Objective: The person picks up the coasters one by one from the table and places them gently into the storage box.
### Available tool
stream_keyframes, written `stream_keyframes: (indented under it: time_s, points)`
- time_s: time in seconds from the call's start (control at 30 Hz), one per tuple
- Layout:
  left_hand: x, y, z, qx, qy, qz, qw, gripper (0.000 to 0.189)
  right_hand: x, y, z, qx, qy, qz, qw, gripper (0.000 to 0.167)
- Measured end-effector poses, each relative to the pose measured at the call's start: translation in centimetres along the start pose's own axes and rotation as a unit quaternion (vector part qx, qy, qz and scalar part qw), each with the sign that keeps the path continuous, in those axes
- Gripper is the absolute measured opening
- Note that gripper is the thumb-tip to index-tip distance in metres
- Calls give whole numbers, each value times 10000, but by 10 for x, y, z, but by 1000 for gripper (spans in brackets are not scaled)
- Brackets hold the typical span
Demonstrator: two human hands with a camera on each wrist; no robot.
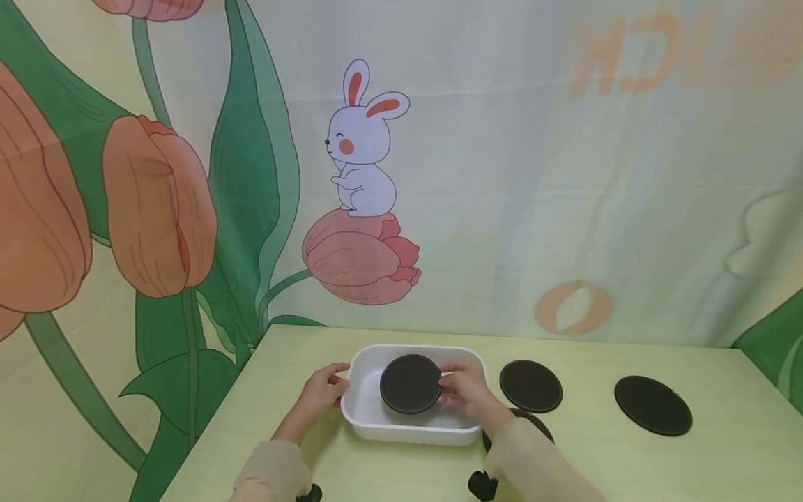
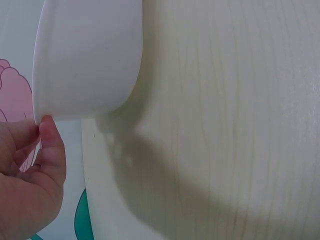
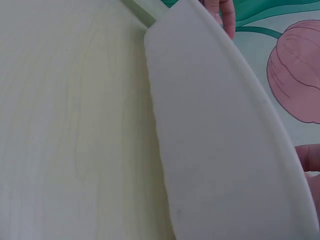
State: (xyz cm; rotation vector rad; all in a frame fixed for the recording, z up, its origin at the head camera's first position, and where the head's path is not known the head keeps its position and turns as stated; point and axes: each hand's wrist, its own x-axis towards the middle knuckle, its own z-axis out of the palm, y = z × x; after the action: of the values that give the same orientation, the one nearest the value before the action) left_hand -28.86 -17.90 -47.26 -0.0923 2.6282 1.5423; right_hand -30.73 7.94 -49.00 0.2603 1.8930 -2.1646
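Observation:
A white rectangular basin with rounded corners (image 1: 408,434) stands on the table in the head view. My left hand (image 1: 320,392) pinches its left rim between thumb and fingers; the left wrist view shows the fingertips right at the corner of the basin's wall (image 2: 90,60). Inside the basin's outline is a round black disc (image 1: 410,384), its flat face up. My right hand (image 1: 465,390) reaches over the right rim and grips the disc's right edge. In the right wrist view the basin's long side (image 3: 215,125) hides most of this hand.
A black disc (image 1: 531,385) lies just right of the basin, and another (image 1: 653,405) farther right. A third disc (image 1: 533,420) is partly hidden under my right sleeve (image 1: 533,460). Behind the pale wooden table (image 1: 721,453) hangs a curtain (image 1: 502,174) printed with tulips and a rabbit.

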Motion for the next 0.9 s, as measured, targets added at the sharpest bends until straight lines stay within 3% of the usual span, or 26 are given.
stream_keyframes:
  time_s: [0.47,0.9]
  points:
    - [-1,3,-1,-68,12,68,10000,37,-1,6,6,-442,654,272,9965,36]
    - [-1,4,1,-22,-19,-34,10000,38,-11,2,8,-918,737,248,9927,37]
